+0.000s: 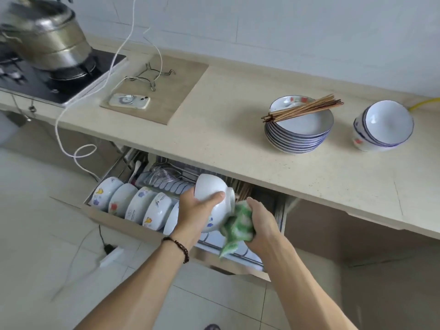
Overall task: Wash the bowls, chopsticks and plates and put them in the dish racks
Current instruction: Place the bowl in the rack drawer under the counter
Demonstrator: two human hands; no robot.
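Bowl wiped above open dish-rack drawer.
Left hand [194, 208] curled around white bowl [215, 201], tilted on its side over drawer rack [240, 254]; right hand [260, 222] clutching green cloth [237, 226] against bowl's foot. Stacked plates [298, 131] bearing chopsticks [302, 108], well apart on counter [226, 120].

Stove: metal pot [45, 36] on the black hob [59, 84], far left.
Board [157, 89]: holds 1 phone [129, 101] and a wire trivet [152, 76].
Cable [114, 58]: white, trailing to the floor.
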